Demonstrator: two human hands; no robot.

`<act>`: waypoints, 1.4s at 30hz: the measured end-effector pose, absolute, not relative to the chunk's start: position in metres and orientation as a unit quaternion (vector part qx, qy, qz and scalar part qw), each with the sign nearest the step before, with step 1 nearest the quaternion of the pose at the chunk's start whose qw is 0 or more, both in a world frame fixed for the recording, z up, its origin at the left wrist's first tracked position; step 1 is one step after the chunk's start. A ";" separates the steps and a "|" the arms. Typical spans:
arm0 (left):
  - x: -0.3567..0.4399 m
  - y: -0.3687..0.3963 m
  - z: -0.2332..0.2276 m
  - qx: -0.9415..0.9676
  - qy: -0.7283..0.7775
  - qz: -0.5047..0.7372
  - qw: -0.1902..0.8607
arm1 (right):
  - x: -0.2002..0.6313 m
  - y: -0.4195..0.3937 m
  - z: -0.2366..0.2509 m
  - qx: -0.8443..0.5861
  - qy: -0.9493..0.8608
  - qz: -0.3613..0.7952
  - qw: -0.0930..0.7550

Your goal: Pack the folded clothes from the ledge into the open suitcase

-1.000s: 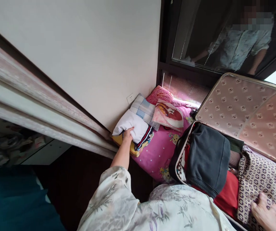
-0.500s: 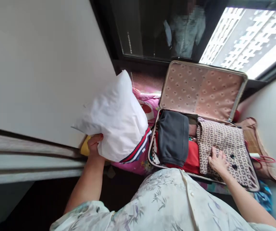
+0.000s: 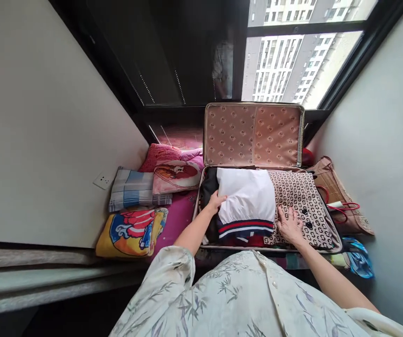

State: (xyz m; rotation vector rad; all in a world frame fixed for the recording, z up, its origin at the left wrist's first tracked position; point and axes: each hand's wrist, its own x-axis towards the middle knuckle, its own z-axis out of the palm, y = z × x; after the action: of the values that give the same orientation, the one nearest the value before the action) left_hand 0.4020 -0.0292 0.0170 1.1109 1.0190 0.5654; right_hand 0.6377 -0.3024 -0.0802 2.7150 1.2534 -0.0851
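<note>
A folded white garment [image 3: 245,194] with a navy, red and white striped hem lies across the left and middle of the open suitcase [image 3: 197,220]. My left hand [image 3: 216,202] grips its left edge, thumb on top and the other fingers partly hidden. Beneath it, dark clothing [image 3: 207,187] shows at the left. My right hand [image 3: 290,225] lies flat with fingers spread on a beige patterned garment [image 3: 296,192] with black buttons, which fills the right side of the case. That hand is close to the white garment's right edge.
The suitcase lid [image 3: 252,135] leans up before the window. Left are a plaid folded cloth [image 3: 131,187], a pink cushion [image 3: 176,177] and a yellow printed cloth [image 3: 134,231]. On the right, a brown bag [image 3: 349,215] with red handles stands near a blue bundle [image 3: 359,257].
My left hand has brought the white garment from left of the suitcase rightward and down onto the clothes inside. My right hand stays on the patterned garment. The view has shifted.
</note>
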 end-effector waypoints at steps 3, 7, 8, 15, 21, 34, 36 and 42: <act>0.414 -0.038 0.002 0.540 0.498 0.249 0.632 | 0.649 -0.311 -0.078 0.893 0.442 -0.068 0.044; 0.416 -0.060 0.004 0.734 0.519 0.230 0.373 | 0.661 -0.303 -0.055 0.889 0.454 -0.035 -0.043; 0.417 -0.067 0.007 0.783 0.505 0.215 0.293 | 0.661 -0.296 -0.044 0.882 0.467 -0.011 -0.065; 0.422 -0.085 0.010 0.920 0.355 0.051 0.158 | 0.645 -0.192 0.022 0.790 0.600 0.061 -0.109; 0.405 -0.077 -0.041 0.900 0.342 -0.097 0.250 | 0.629 -0.144 -0.040 0.762 0.646 -0.045 -0.023; 0.403 -0.066 -0.048 0.891 0.299 -0.093 0.329 | 0.626 -0.131 -0.065 0.779 0.615 -0.066 0.100; 0.394 -0.065 -0.045 0.884 0.284 -0.047 0.370 | 0.612 -0.129 -0.051 0.783 0.614 -0.030 0.099; 0.312 -0.024 -0.049 0.659 0.369 0.363 0.546 | 0.535 -0.134 -0.039 0.751 0.656 0.068 -0.036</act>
State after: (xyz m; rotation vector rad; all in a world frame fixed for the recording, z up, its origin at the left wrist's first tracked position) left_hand 0.3119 -0.0238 -0.0488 1.5625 0.8752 0.8607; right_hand 0.5347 -0.1338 -0.0387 2.4149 2.1101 0.2194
